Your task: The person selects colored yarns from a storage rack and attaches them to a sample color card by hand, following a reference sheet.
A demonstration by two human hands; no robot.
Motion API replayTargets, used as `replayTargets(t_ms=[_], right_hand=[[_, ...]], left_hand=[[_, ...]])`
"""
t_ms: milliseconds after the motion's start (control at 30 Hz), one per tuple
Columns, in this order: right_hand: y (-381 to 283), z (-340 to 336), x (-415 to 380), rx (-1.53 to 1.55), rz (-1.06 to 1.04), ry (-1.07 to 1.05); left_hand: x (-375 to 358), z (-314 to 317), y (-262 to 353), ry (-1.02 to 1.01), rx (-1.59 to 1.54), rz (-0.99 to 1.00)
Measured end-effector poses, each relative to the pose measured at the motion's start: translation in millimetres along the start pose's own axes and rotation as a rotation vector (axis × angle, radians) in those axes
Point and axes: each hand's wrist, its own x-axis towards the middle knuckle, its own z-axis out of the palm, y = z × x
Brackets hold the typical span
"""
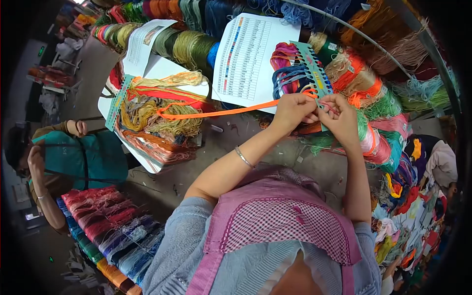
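My left hand (295, 114) is closed in a pinch on the orange embroidery thread (231, 112) at the edge of a green punched thread card (314, 71). Close beside it, my right hand (339, 118) has its fingers closed at the card's lower part; what they pinch is mostly hidden. Pink, purple and blue thread bundles (290, 73) hang from the card's left edge. The orange strand stretches left to a second green card (118, 103) with gold, red and brown thread bundles (157, 105) on a white board.
A printed colour chart (246, 54) lies behind my hands, over large thread hanks (191, 49). More hanks (361, 83) line the right side. A metal bar (354, 34) curves above. A person in teal (83, 157) is at left, beside a rack of hanks (113, 231).
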Motion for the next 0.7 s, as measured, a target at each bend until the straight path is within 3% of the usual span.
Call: replayTargets(t_ms=[133, 267, 333, 500, 700], right_hand=[[2, 1, 0, -0.006, 0.013, 0.020], [2, 3, 1, -0.105, 0.010, 0.002], [5, 4, 1, -0.113, -0.075, 0.028], [8, 6, 0, -0.051, -0.001, 0.027], [11, 4, -1, 0.126, 0.034, 0.068]], left_hand=[[-7, -12, 0, 0.006, -0.056, 0.042], [-15, -23, 6, -0.007, -0.305, 0.057], [-13, -30, 8, -0.201, -0.491, -0.006], [-12, -33, 4, -0.275, -0.529, -0.018], [-13, -41, 6, -0.195, -0.484, -0.018]])
